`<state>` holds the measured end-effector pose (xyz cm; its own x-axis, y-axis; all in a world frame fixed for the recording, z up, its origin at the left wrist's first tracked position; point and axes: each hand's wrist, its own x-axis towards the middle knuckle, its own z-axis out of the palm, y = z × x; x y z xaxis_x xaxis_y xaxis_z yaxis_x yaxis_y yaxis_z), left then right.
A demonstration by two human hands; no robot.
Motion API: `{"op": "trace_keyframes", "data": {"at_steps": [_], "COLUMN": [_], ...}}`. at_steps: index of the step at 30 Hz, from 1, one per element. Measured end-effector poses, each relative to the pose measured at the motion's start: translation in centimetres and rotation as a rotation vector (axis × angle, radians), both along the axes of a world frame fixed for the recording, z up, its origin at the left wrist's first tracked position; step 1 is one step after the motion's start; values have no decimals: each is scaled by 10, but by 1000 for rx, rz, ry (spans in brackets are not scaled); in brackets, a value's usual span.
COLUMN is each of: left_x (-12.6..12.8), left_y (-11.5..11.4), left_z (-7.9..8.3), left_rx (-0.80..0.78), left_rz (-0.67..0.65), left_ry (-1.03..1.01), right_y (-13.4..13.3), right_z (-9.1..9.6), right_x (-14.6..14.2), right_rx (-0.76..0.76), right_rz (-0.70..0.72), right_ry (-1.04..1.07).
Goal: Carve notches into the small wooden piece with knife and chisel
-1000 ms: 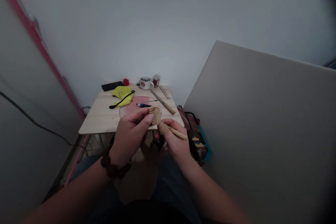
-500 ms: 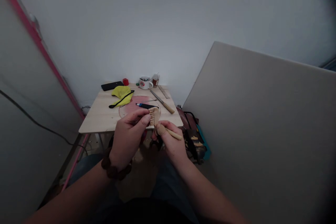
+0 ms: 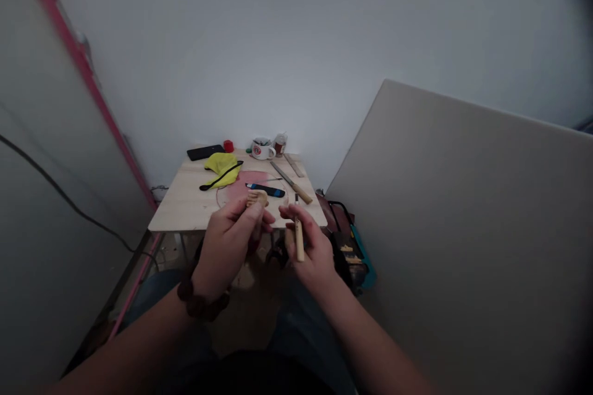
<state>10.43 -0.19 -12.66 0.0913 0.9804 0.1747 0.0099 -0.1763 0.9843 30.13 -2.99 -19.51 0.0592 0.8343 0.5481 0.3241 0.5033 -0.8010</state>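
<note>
Above the table's front edge, my left hand [image 3: 231, 228] is closed round a pale wooden comb [image 3: 258, 198]; the fingers cover much of it and its teeth barely show. My right hand [image 3: 311, 241], a little to the right and apart from the comb, grips a slim tool with a light wooden handle [image 3: 299, 241]. Its thin dark tip points away from me, and its exact kind cannot be made out. Just beyond the hands, a blue and black utility knife [image 3: 265, 190] lies on a reddish round patch of the tabletop.
On the wooden table [image 3: 169, 216] lie a yellow cloth [image 3: 222, 168], a black phone-like slab [image 3: 205, 152] and a wooden-handled file [image 3: 291, 182]. A white mug [image 3: 262, 149] and a jar [image 3: 280, 144] stand by the wall. A grey panel [image 3: 454, 228] rises at right.
My hands have moved apart. The tool has come away from the comb and turned to point forward. The comb has tilted and now lies more hidden in my left hand.
</note>
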Motion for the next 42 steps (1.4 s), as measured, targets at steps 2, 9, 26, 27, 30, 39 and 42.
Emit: {"op": "trace_keyframes", "data": {"at_steps": [2,9,26,27,30,39,42], "left_x": [-5,-11,-18,-18,-18,-11,-12], "left_y": [-1,-11,-25,-25,-24,-29,-30], "left_z": [6,15,26,26,27,20,20], "left_rx": [-68,-65,-5,-1,3,-40,-56], "left_rz": [-88,-128,-241,-249,-286,-422,-363], "left_ry": [-9,3,63,64,52,28,-3], "right_y": [-5,-39,-51,-51,-52,-58,-62], "right_z": [13,76,76,75,72,69,68], "right_x": [14,20,-13,-13,-11,-11,-8], "right_rx": [18,-213,-413,-403,-381,-368,-354], "right_rz": [125,321,293,289,284,248,246], "right_ry": [-140,-2,237,227,210,276,251]}}
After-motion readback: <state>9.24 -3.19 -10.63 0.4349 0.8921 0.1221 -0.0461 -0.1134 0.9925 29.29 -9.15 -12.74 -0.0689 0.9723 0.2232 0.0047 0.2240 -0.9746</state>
